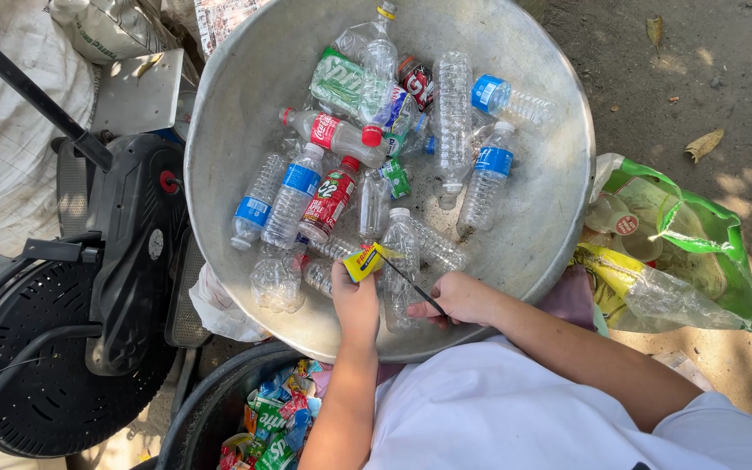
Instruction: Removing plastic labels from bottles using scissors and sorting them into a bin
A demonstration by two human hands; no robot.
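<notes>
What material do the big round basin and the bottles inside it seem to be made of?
The basin looks like dull grey metal, probably aluminium: a matt, scuffed surface with a thin rolled rim. The bottles look like clear thin plastic: see-through, ribbed, several dented. The left hand holds one bottle; its material seems the same.

Sunlit dirt ground (698, 78), dry leaves (704, 144)

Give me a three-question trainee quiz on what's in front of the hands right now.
1. True or false: the left hand holds a yellow label.
2. What does the right hand hold? A) black blade B) bottle cap C) sponge
3. Where do the plastic bottles lie?

Key: 1 true. 2 A. 3 In the big metal basin.
</notes>
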